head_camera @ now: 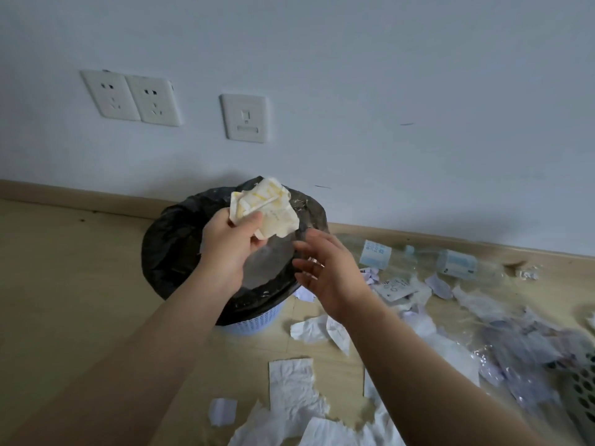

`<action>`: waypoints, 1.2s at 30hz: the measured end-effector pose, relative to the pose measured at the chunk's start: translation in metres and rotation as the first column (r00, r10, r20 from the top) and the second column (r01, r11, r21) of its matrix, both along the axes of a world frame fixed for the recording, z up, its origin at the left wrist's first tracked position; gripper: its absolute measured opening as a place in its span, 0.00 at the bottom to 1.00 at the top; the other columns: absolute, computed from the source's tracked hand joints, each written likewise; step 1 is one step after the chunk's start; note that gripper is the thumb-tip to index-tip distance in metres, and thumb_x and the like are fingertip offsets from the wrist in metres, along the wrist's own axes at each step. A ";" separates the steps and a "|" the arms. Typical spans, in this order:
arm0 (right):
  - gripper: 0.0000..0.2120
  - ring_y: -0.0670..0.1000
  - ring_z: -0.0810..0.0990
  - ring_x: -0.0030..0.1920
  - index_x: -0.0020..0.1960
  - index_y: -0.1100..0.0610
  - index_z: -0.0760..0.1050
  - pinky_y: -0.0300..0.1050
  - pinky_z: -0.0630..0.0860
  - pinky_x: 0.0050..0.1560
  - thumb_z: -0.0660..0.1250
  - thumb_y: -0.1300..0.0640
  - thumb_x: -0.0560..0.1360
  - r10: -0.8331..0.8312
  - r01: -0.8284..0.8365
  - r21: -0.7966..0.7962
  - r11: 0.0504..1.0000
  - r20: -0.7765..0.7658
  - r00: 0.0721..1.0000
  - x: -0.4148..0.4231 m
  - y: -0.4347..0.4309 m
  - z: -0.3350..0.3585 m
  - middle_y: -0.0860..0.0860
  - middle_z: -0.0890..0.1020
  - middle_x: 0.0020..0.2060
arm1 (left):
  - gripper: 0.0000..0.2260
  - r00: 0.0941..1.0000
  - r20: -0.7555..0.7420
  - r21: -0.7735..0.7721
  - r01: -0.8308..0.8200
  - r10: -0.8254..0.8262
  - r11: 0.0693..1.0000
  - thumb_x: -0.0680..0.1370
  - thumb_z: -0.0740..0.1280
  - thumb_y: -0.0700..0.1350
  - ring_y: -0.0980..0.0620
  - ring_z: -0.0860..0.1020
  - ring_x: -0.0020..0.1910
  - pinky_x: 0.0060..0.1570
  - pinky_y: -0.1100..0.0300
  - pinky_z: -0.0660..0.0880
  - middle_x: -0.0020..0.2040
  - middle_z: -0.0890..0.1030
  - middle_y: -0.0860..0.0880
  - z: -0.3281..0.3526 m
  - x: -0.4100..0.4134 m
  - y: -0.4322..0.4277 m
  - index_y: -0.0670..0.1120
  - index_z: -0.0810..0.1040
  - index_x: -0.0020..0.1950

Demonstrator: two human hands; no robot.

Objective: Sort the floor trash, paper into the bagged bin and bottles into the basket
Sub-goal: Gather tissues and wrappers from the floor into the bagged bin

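The left hand (230, 243) is raised over the bin (167, 246), its fingers (252, 222) pinching a wad of paper (267, 209). The wad is cream with yellowish marks and sticks up and away from the fingertips. It hangs above the far part of the bin's opening and touches neither the rim nor the black bag (180, 217) that lines the bin. The bin's pale perforated wall shows below the bag, under the left wrist.

The right hand (325, 272) is just beside the left one, with its fingers (309, 246) loosely spread and holding nothing. They point towards the wad without touching it, and they lie over the near right part of the bin's rim.

Beyond the right hand's knuckles, two clear bottles (457, 263) with pale blue labels lie on their sides on the floor (64, 284), close to the skirting. Torn paper (291, 384) and crumpled clear plastic are scattered on the floor under and behind both forearms. A corner of a holed basket (582, 391) shows at the frame's edge, well apart from either hand, on the right arm's outer side. On the wall (386, 75), above the left fingers, are two sockets (128, 98) and another wall plate (244, 119).
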State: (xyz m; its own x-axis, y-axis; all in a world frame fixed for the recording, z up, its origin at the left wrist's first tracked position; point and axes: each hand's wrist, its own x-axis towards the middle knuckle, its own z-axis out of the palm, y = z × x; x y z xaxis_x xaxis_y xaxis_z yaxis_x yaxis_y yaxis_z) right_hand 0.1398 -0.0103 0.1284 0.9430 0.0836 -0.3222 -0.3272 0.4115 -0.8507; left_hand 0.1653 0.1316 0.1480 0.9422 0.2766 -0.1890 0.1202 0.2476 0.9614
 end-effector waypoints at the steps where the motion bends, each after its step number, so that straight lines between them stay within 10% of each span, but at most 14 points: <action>1: 0.03 0.48 0.76 0.35 0.50 0.52 0.74 0.40 0.74 0.36 0.64 0.55 0.76 0.007 -0.007 -0.011 1.000 -0.022 1.000 -0.002 0.001 -0.005 0.49 0.80 0.39 | 0.04 0.999 -0.010 0.059 -0.035 0.036 0.998 0.76 0.67 0.39 0.52 0.80 0.44 0.33 0.64 0.75 0.49 0.81 0.46 -0.002 0.004 0.007 0.46 0.77 0.50; 6: 0.03 0.48 0.76 0.35 0.49 0.54 0.74 0.42 0.74 0.37 0.64 0.57 0.76 -0.006 0.005 -0.020 1.000 -0.061 0.998 -0.004 0.001 -0.017 0.49 0.81 0.37 | 0.16 0.992 -0.106 0.571 0.009 0.063 0.821 0.74 0.68 0.41 0.46 0.78 0.48 0.41 0.57 0.75 0.57 0.76 0.44 -0.026 0.016 0.035 0.46 0.70 0.61; 10: 0.01 0.49 0.76 0.34 0.45 0.53 0.74 0.42 0.74 0.37 0.64 0.57 0.76 -0.014 0.013 -0.024 1.000 -0.065 0.998 -0.003 0.002 -0.019 0.48 0.81 0.36 | 0.31 0.977 -0.205 0.914 0.215 -0.067 0.345 0.72 0.70 0.44 0.40 0.65 0.64 0.57 0.51 0.67 0.69 0.62 0.43 -0.046 0.009 0.036 0.51 0.61 0.72; 13: 0.02 0.49 0.76 0.35 0.45 0.52 0.74 0.43 0.73 0.38 0.64 0.57 0.76 -0.020 0.017 -0.037 0.999 -0.068 0.997 -0.004 0.002 -0.020 0.48 0.81 0.37 | 0.22 0.936 -0.167 0.958 0.228 -0.309 0.175 0.76 0.65 0.44 0.44 0.60 0.70 0.64 0.50 0.65 0.73 0.58 0.48 -0.049 0.006 0.028 0.54 0.67 0.68; 18: 0.02 0.49 0.76 0.36 0.45 0.52 0.75 0.43 0.73 0.37 0.64 0.57 0.76 -0.020 0.016 -0.047 0.999 -0.073 0.997 -0.006 0.001 -0.020 0.48 0.82 0.37 | 0.16 0.690 -0.568 0.805 0.579 -0.448 -0.129 0.81 0.56 0.45 0.46 0.67 0.66 0.66 0.55 0.65 0.70 0.67 0.48 -0.054 0.012 0.017 0.50 0.70 0.68; 25: 0.03 0.50 0.77 0.38 0.49 0.52 0.74 0.42 0.74 0.39 0.63 0.56 0.76 0.000 -0.004 -0.053 0.999 -0.084 0.996 -0.009 -0.002 -0.024 0.49 0.80 0.41 | 0.15 0.721 -0.633 0.750 0.662 -0.283 0.009 0.81 0.55 0.41 0.46 0.73 0.53 0.50 0.59 0.68 0.58 0.76 0.43 -0.050 0.016 0.006 0.42 0.72 0.66; 30: 0.04 0.50 0.78 0.39 0.50 0.52 0.73 0.43 0.74 0.41 0.64 0.55 0.76 -0.004 -0.007 -0.084 0.996 -0.128 0.992 -0.017 -0.008 -0.036 0.50 0.79 0.43 | 0.12 0.955 -0.019 0.945 0.113 -0.295 0.307 0.79 0.60 0.42 0.49 0.75 0.55 0.48 0.58 0.69 0.61 0.74 0.48 -0.029 0.001 0.002 0.47 0.75 0.62; 36: 0.05 0.49 0.75 0.35 0.51 0.54 0.72 0.42 0.71 0.38 0.63 0.59 0.75 -0.015 -0.078 -0.400 0.913 -0.225 0.974 -0.043 -0.017 -0.077 0.51 0.78 0.42 | 0.09 0.709 0.310 0.944 -0.155 -0.633 0.290 0.72 0.64 0.33 0.44 0.78 0.48 0.46 0.55 0.75 0.49 0.80 0.43 -0.032 -0.042 -0.033 0.39 0.81 0.49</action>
State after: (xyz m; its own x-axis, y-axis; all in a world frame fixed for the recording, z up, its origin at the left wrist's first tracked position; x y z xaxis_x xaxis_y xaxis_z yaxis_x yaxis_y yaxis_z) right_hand 0.0965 -0.0276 0.0518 0.8442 -0.0692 -0.5315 -0.5305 0.0345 -0.8470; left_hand 0.1233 0.0986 0.1156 0.7556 -0.3802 0.5334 -0.6141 -0.6946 0.3748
